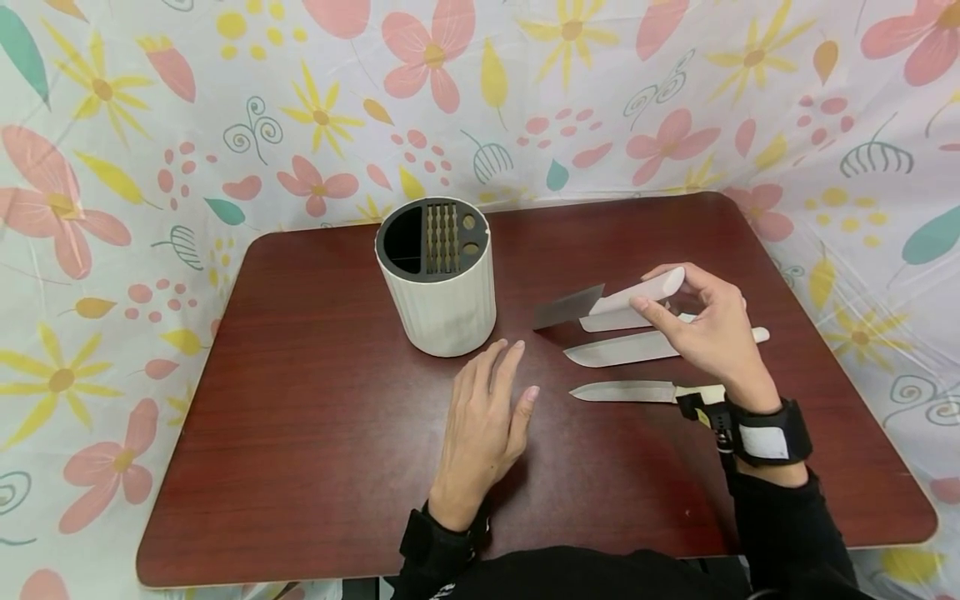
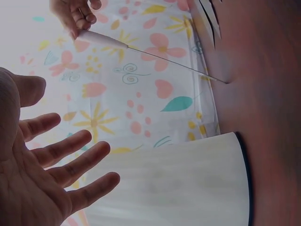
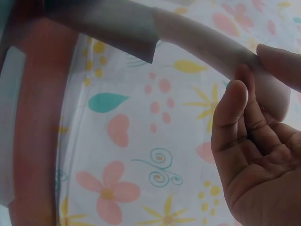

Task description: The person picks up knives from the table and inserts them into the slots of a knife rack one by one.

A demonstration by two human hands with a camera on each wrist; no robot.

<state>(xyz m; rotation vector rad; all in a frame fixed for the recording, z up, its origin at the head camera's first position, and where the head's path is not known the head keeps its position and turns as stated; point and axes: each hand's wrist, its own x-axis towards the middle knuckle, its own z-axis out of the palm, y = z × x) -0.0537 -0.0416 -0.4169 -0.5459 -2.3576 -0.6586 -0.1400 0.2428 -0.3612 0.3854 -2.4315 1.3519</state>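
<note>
My right hand (image 1: 708, 325) pinches the white handle (image 1: 641, 290) of a knife between thumb and fingers. The knife's blade (image 1: 567, 307) slants down to the left, its tip at or close to the tabletop. In the right wrist view the same handle (image 3: 207, 44) and part of the blade (image 3: 110, 26) show. My left hand (image 1: 480, 425) has its fingers spread, holding nothing, just in front of a white ribbed knife block (image 1: 442, 312) with a black slotted top. In the left wrist view that palm (image 2: 42, 183) is beside the block (image 2: 188, 188).
Below the raised knife lie a wide-bladed knife (image 1: 622, 349) and a narrower knife (image 1: 622, 391), both pointing left. A pale flat piece (image 1: 618, 320), partly hidden, lies under the raised handle. The brown table (image 1: 300, 417) meets a flowered cloth (image 1: 322, 108) behind.
</note>
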